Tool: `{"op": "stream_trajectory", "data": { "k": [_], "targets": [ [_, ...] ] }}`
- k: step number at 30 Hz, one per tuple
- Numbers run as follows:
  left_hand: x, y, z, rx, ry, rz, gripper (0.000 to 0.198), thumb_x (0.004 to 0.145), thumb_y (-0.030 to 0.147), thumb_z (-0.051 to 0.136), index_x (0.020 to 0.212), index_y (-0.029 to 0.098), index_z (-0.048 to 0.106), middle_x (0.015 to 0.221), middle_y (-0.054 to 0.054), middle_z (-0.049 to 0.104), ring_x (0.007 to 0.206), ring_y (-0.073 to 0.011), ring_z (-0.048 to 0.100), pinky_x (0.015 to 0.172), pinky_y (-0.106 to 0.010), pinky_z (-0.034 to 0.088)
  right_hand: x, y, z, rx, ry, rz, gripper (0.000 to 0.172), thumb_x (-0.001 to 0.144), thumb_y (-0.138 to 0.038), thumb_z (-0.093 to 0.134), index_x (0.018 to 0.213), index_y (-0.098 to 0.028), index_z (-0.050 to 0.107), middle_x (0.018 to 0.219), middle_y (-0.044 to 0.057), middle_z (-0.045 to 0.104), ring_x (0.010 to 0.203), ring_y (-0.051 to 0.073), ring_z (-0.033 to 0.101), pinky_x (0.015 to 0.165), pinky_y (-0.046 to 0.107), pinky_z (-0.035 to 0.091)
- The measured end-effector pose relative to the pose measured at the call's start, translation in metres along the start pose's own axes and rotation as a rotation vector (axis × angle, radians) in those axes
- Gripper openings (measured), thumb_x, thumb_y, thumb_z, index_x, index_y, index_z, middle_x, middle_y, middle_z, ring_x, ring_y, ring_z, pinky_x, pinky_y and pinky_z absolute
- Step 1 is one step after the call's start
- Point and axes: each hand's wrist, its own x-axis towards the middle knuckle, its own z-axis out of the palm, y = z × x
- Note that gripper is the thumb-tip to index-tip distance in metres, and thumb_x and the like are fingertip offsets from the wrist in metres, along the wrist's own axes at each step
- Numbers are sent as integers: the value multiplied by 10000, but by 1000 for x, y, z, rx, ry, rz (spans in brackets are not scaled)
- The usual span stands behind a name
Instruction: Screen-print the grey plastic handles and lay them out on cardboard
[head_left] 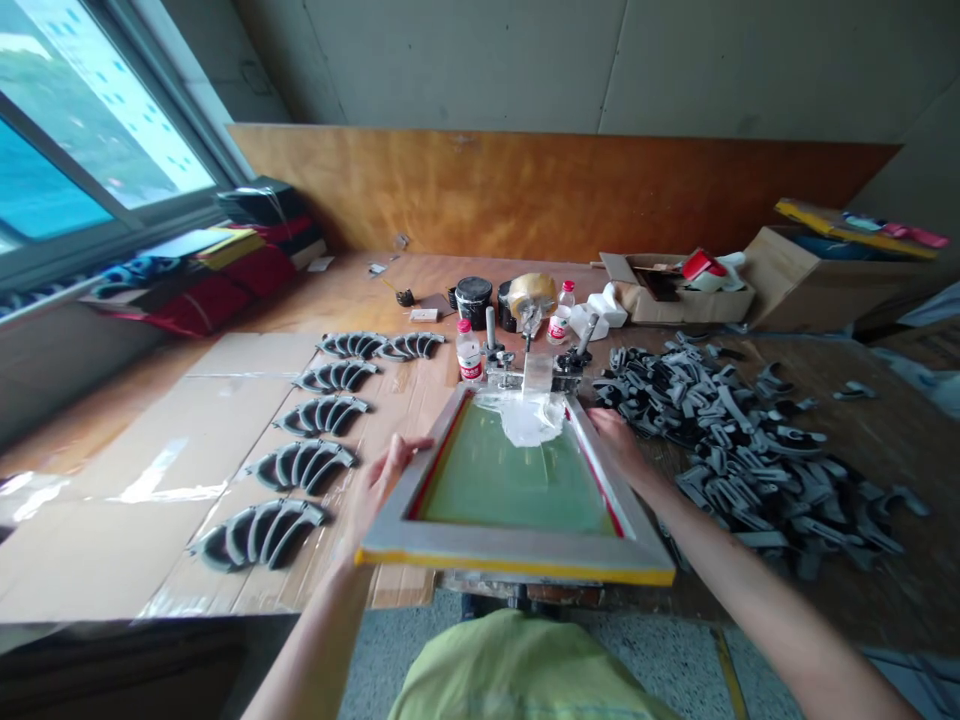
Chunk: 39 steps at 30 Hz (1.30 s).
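A screen printing frame (517, 555) with grey sides and a yellow front edge is in front of me, its green mesh (510, 490) facing up. White ink or paste (531, 418) lies at the far end of the mesh. My left hand (386, 480) grips the frame's left side, the fingertips at its edge. Around the right side is my right hand (616, 438), its fingers partly hidden by the frame. The far end of the frame meets a metal clamp (506, 380) with upright posts. What lies under the frame is mostly hidden.
Curved grey parts (259, 535) stand in rows on cardboard (165, 490) at left. A heap of similar parts (750, 440) lies at right. Behind the clamp are bottles (469, 352), black tubs (474, 300), a tape roll (531, 292) and an open carton (675, 300).
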Motion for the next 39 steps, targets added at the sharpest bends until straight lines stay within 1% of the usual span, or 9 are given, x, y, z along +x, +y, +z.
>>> {"op": "stream_trajectory", "data": {
  "k": [4,7,11,17,23,29,33,37,39],
  "targets": [
    [-16,-65,-1,46,-135,-239,871,691,692,669,1386,185,537,750,-9,678,613,-158,592,520,-230,403,40,25,1,447,-4,411,396,861,-177,642,1252,-121,618,1200,134,655,1058,204,648,897,304,548],
    [-13,-107,7,135,-103,-224,907,748,663,626,1486,187,398,709,15,640,601,-150,568,539,-234,406,78,9,-1,741,-180,396,482,808,-182,711,1270,-162,576,1243,132,609,1135,238,586,949,345,495],
    [-7,-133,10,187,-107,-212,812,806,646,556,1461,180,437,727,18,632,655,-159,585,594,-249,441,96,-16,2,762,-469,330,175,841,-197,665,1012,-158,660,990,113,683,960,244,628,842,323,478],
    [-8,-133,9,134,-126,-253,770,798,641,570,1411,181,498,809,-10,688,730,-190,636,634,-261,473,57,-36,-12,798,-393,75,138,846,-97,550,870,-172,663,917,89,692,930,227,608,788,303,452],
    [-7,-141,10,141,-102,-246,743,786,642,575,1379,195,537,803,-13,701,730,-196,653,644,-274,492,37,-16,-31,872,-387,-144,254,732,31,542,805,-189,647,851,35,681,846,181,598,699,258,422],
    [-7,-140,10,167,-96,-240,705,796,646,563,1343,201,563,740,-1,680,699,-193,649,626,-271,491,46,-33,-21,837,-273,87,233,805,-5,515,875,-164,671,916,80,677,906,206,590,746,289,457],
    [-8,-133,10,162,-91,-246,727,790,649,568,1350,185,552,755,-11,696,697,-197,655,617,-274,495,22,-54,-23,841,-195,2,282,821,2,498,981,-140,681,966,108,676,965,221,581,818,324,482],
    [-11,-118,11,178,-85,-250,707,785,647,582,1318,181,578,782,-20,714,736,-205,668,633,-274,501,32,-33,-23,971,-219,60,230,850,-130,624,1058,-199,693,959,58,708,879,190,630,781,306,506],
    [-13,-105,10,143,-92,-263,733,761,641,619,1324,174,572,810,-32,727,749,-210,676,630,-272,505,55,-16,-19,1003,-212,199,398,841,-217,689,1232,-268,637,1069,35,712,895,181,651,799,303,511]
  ]
}}
